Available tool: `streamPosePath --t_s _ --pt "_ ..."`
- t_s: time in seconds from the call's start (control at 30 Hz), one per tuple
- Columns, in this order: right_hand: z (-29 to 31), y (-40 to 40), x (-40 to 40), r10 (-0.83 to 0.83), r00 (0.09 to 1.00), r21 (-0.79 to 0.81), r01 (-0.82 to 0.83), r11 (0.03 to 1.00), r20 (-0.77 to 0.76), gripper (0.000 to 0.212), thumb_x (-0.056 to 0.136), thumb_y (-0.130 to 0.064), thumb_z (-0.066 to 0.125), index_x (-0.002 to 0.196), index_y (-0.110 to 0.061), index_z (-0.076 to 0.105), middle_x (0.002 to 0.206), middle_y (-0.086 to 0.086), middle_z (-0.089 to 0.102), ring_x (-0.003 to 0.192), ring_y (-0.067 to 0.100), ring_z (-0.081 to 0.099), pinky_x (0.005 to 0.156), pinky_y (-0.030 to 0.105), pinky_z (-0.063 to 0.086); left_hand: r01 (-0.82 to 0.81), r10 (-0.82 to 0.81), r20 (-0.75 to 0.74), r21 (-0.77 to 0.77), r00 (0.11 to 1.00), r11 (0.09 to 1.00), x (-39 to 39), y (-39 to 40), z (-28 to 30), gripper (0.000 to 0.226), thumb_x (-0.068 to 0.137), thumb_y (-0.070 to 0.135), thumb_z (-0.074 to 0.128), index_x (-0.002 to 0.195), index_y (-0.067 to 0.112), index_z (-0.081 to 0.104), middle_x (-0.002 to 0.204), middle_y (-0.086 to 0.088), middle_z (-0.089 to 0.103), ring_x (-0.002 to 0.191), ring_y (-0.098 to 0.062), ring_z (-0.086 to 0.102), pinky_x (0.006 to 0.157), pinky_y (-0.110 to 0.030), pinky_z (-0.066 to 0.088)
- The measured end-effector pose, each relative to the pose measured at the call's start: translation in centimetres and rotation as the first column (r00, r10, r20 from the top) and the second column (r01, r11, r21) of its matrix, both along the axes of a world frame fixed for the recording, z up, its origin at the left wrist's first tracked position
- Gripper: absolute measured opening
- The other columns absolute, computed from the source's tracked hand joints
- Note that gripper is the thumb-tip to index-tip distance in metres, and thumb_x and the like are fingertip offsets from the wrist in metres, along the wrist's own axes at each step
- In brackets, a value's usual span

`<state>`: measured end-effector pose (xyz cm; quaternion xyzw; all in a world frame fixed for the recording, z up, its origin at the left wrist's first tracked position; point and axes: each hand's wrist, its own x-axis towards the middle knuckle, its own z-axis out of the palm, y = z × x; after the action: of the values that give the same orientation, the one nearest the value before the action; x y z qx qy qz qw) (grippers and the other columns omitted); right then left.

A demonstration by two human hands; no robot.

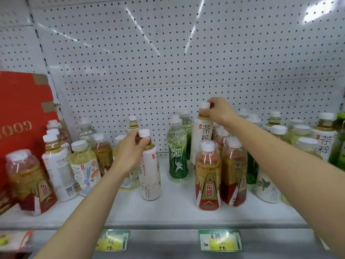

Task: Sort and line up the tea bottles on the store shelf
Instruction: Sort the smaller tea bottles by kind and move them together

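My left hand [130,152] grips the neck of a white-labelled tea bottle [151,176] standing on the white shelf [168,208] left of centre. My right hand [219,111] holds the cap and neck of a second white-labelled tea bottle [202,135] further back, seemingly lifted above its neighbours. Between the two stands a green bamboo-print bottle [177,154]. Two red-and-gold labelled bottles [208,176] stand in front under my right forearm. Mixed tea bottles crowd both the left side [59,165] and the right side [302,139].
A red cardboard box [22,116] stands at the far left behind the bottles. A white pegboard [168,53] backs the shelf. Green price tags [220,240] hang on the shelf's front rail. Bare shelf shows at the front between my arms.
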<state>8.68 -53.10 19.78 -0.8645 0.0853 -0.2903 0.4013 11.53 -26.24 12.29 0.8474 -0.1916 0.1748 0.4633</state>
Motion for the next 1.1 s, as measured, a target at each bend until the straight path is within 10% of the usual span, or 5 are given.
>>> streamPosePath --t_s 0.43,0.73,1.1 --pt "10.4 3.6 -6.1 0.121 0.741 0.225 -0.348 0.910 0.660 0.005 0.096 -0.014 0.055 0.098 -0.009 0.056 0.087 0.002 0.065 0.084 0.017 0.071 0.077 0.040 0.062 -0.151 0.150 0.038 0.017 0.988 0.988 -1.1 5.4 0.3 0.032 0.100 0.028 0.056 0.133 0.028 0.055 0.114 0.004 0.065 0.104 -0.019 0.062 0.083 -0.039 0.051" --pt "6.6 12.7 -2.0 0.290 0.796 0.186 -0.444 0.877 0.531 0.010 0.099 -0.016 0.053 0.094 -0.008 0.058 0.088 0.007 0.066 0.092 0.029 0.072 0.082 0.047 0.059 -0.166 0.157 0.071 0.140 0.985 0.976 -1.0 8.8 0.9 0.032 0.095 0.035 0.063 0.126 0.033 0.056 0.102 0.003 0.070 0.089 -0.018 0.065 0.079 -0.039 0.055" --pt "2.1 16.7 6.9 0.074 0.921 0.157 -0.144 0.977 0.382 0.022 0.101 -0.016 0.050 0.106 0.005 0.057 0.101 0.019 0.067 0.083 0.025 0.061 0.070 0.032 0.051 0.080 -0.108 0.027 0.500 0.994 0.862 2.5 10.8 4.2 0.036 0.082 0.041 0.077 0.105 0.028 0.052 0.093 0.008 0.067 0.086 -0.010 0.063 0.071 -0.031 0.052"
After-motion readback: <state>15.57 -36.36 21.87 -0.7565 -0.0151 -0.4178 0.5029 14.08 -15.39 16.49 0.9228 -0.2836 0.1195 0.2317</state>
